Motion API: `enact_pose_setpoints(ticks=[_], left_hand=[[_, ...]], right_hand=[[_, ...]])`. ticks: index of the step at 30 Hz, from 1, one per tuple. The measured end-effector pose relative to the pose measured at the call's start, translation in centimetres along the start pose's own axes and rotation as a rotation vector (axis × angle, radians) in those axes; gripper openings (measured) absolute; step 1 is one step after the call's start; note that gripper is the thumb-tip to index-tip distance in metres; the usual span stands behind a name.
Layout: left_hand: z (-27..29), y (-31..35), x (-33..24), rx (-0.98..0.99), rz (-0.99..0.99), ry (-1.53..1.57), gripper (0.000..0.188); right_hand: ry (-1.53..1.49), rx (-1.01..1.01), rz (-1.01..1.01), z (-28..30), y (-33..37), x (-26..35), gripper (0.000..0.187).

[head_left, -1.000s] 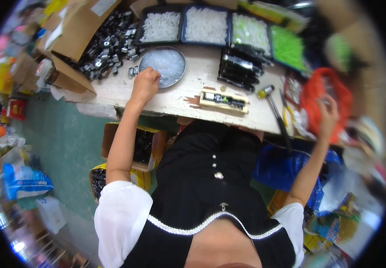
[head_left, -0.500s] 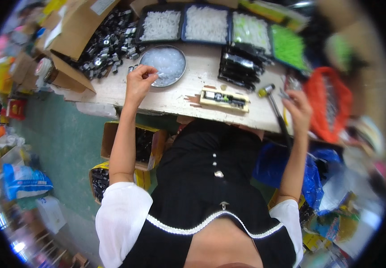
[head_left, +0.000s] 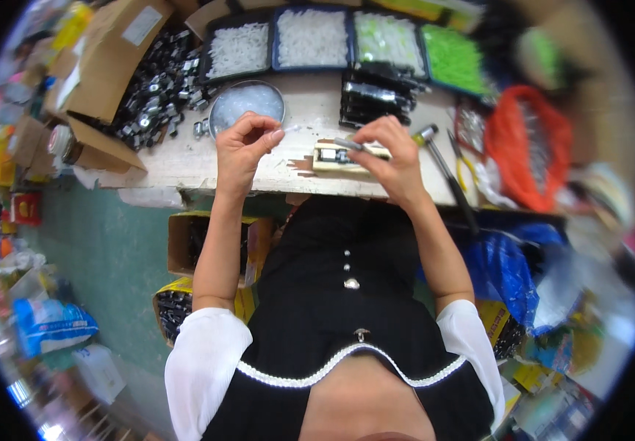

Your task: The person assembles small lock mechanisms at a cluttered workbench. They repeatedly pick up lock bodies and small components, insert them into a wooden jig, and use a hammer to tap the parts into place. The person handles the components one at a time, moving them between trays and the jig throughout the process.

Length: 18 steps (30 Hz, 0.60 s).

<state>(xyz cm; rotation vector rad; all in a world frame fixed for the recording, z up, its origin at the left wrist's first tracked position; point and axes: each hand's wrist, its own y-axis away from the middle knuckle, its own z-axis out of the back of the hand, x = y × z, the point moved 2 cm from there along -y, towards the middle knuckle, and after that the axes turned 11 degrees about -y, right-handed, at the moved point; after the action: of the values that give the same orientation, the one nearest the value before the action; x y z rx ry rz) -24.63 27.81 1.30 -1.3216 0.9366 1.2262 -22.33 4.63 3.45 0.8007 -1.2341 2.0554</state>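
Note:
My left hand (head_left: pixel 241 153) is closed in a pinch on a small whitish, see-through piece (head_left: pixel 292 129), just in front of the round metal bowl (head_left: pixel 281 121) of clear bits. Facing it, my right hand (head_left: pixel 395 158) pinches a short grey metal piece (head_left: pixel 348 144) between thumb and fingers. That hand is over a cream-coloured holder block (head_left: pixel 321 166) with black and silver parts in it, and hides much of it. A gap separates the two held pieces. A hammer (head_left: pixel 444 170) with a yellowish head lies right of my right hand.
Trays of white pieces (head_left: pixel 238 50) and green pieces (head_left: pixel 456 59) line the back. Black parts (head_left: pixel 159 92) spill from a cardboard box (head_left: pixel 115 59) at left; black packs (head_left: pixel 376 99) lie behind the block. Yellow-handled pliers (head_left: pixel 467 167) and a red bag (head_left: pixel 506 132) are at right.
My right hand has come left from beside the red bag to above the block, bringing the grey metal piece. My left hand has moved slightly right, away from the bowl, with the whitish piece.

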Motion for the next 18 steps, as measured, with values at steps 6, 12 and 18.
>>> enact_pose_setpoints(ticks=[6, 12, 18], left_hand=[[-2.5, 0.4, -0.2, 0.082, 0.011, 0.161, 0.01], [-3.6, 0.5, 0.0, 0.12, 0.046, 0.235, 0.011], [-4.4, 0.7, -0.1, 0.099, 0.039, 0.186, 0.009]], right_hand=[[0.005, -0.014, -0.009, -0.7, -0.5, 0.3, 0.018], [-0.051, -0.043, -0.042, -0.3, -0.1, -0.4, 0.018], [-0.028, -0.028, -0.037, -0.1, 0.0, -0.3, 0.018]])
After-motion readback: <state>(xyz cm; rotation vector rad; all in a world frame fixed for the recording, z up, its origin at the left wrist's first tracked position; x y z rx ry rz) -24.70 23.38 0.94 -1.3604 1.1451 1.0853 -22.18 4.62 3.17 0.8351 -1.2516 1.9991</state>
